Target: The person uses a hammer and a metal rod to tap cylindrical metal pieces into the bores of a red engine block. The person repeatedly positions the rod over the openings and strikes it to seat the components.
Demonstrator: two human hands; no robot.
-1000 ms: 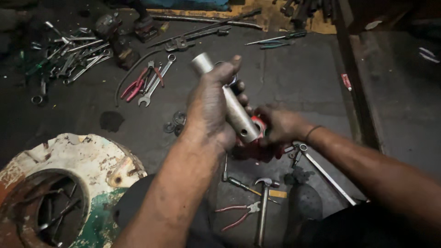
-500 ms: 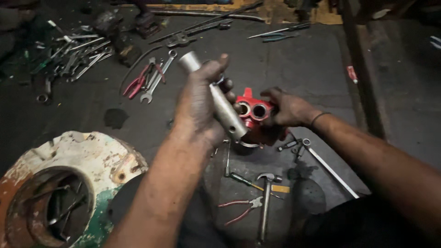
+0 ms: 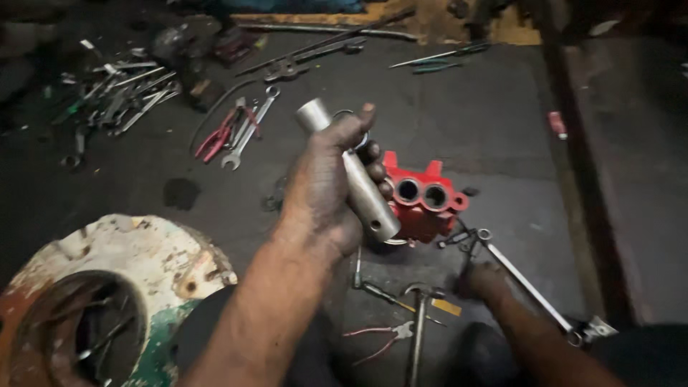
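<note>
My left hand [image 3: 322, 190] is closed around a plain steel cylinder [image 3: 373, 208], held slanted with its upper end [image 3: 313, 115] poking above my thumb. Just behind it on the dark floor sits a red metal block [image 3: 424, 201] with two round bores facing up. My right hand [image 3: 484, 279] is low on the floor to the right of a hammer [image 3: 419, 301], fingers curled, beside a long ring spanner [image 3: 527, 287]. I cannot make out whether it holds anything.
A rusty white and green round housing [image 3: 107, 279] fills the lower left. Red-handled pliers [image 3: 376, 337] lie by the hammer. More pliers and a spanner [image 3: 240, 132] and a heap of wrenches [image 3: 122, 93] lie farther back. A dark beam [image 3: 580, 143] runs along the right.
My right hand has let go of the red block and dropped to the floor near the hammer. The left hand has kept hold of the cylinder, and the block's two bores are now uncovered.
</note>
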